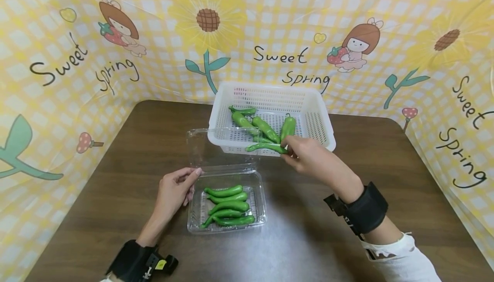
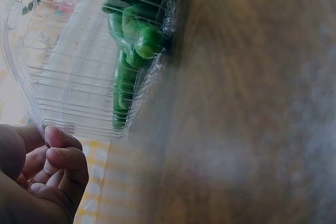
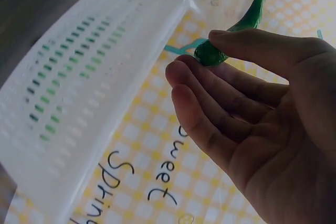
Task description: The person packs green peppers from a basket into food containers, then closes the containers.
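My right hand pinches a slim green pepper by one end, between thumb and fingers, just over the basket's near rim. In the right wrist view the pepper points away from the fingertips. My left hand pinches the rim of a clear plastic clamshell box at its back left corner, near the hinge. Several green peppers lie side by side in the box. Its transparent lid stands raised at the back, overlapping the basket in the head view.
A white perforated plastic basket stands at the back of the brown wooden table, with several larger green peppers inside. A yellow checked cloth printed with flowers and lettering encloses the table's back and sides.
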`<action>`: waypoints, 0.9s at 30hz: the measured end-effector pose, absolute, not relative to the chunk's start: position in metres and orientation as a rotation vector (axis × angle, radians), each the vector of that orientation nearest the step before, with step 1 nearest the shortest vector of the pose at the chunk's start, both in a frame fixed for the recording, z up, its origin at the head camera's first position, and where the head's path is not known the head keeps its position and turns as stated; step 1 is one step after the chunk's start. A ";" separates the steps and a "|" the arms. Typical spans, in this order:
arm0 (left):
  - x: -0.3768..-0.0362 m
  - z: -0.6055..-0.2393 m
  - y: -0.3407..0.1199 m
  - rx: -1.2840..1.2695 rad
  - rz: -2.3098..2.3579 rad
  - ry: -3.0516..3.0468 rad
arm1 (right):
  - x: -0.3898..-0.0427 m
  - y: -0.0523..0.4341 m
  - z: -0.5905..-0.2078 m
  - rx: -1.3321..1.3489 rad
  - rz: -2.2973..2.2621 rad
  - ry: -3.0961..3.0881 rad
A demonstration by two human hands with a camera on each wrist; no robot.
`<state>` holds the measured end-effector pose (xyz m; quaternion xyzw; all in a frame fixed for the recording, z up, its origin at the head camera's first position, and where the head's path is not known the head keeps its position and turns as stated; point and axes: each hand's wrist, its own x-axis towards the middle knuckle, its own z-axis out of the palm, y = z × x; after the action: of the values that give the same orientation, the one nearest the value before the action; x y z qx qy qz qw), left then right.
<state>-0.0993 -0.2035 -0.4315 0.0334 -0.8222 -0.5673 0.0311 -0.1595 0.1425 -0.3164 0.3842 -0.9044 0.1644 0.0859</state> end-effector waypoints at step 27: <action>-0.101 -0.433 -0.204 0.115 -1.757 -2.530 | -0.134 0.090 -0.354 1.370 0.357 -2.679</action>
<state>-0.1007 -0.2044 -0.4333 0.0374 -0.8204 -0.5698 0.0294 -0.1337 0.0903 -0.3539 0.4513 -0.8828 0.1175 0.0557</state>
